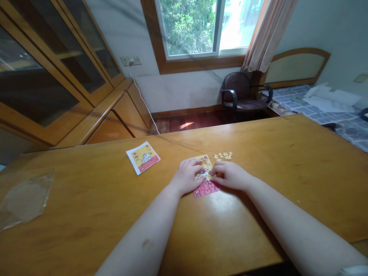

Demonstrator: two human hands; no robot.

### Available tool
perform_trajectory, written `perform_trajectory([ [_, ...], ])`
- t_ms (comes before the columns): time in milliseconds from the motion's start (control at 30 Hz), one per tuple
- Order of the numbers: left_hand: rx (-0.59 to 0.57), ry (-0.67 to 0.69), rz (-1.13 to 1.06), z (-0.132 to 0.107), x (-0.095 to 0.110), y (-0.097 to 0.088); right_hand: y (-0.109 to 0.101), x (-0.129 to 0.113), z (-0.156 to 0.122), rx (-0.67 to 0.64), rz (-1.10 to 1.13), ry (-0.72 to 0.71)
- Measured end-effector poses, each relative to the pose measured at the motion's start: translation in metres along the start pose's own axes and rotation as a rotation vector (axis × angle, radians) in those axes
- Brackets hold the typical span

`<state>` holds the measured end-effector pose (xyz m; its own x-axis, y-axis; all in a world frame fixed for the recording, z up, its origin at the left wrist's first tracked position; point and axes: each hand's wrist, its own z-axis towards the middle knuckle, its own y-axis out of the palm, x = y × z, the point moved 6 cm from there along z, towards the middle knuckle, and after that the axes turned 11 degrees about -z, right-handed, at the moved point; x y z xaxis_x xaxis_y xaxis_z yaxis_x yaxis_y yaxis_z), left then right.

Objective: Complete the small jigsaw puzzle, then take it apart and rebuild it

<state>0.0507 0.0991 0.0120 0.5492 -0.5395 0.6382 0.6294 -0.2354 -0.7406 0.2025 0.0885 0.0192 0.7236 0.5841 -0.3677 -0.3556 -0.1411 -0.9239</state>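
Note:
A small jigsaw puzzle (206,188), pink along its near side and yellow with a white cartoon figure above, lies partly assembled on the table. My left hand (188,175) rests over its left side, with thumb and fingers apart on the pieces. At the right edge, my right hand (230,175) has its fingers and thumb bent together against the puzzle; whatever is between the fingertips is hidden. Just beyond the right hand lie several loose yellow puzzle pieces (223,156). Both hands cover parts of the picture.
A printed reference picture (143,158) lies to the left on the wooden table (109,203). A clear plastic bag (27,197) is at the far left. Past the table stand a cabinet (86,115), an armchair (240,92) and a bed (301,99).

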Motion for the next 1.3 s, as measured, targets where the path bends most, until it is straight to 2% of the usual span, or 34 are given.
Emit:
perform_trajectory([
  [167, -0.008, 0.015, 0.009, 0.0, 0.004, 0.004, 0.001, -0.006, -0.002, -0.028, 0.047, -0.079],
  [567, 0.002, 0.017, 0.0, 0.0, 0.001, 0.007, 0.0, -0.008, -0.001, -0.03, 0.059, -0.156],
  [767, 0.006, -0.004, 0.013, 0.001, -0.001, 0.006, 0.001, -0.008, 0.0, -0.031, 0.041, -0.132],
  [933, 0.052, -0.077, 0.039, 0.002, -0.007, 0.002, 0.002, -0.008, 0.002, -0.003, 0.033, -0.143],
  [1100, 0.081, -0.102, 0.049, 0.002, -0.009, 0.0, 0.003, -0.011, 0.003, 0.019, -0.021, -0.163],
  [1300, 0.1, -0.132, 0.063, 0.002, -0.011, -0.001, 0.004, -0.011, 0.003, 0.015, -0.094, -0.123],
])
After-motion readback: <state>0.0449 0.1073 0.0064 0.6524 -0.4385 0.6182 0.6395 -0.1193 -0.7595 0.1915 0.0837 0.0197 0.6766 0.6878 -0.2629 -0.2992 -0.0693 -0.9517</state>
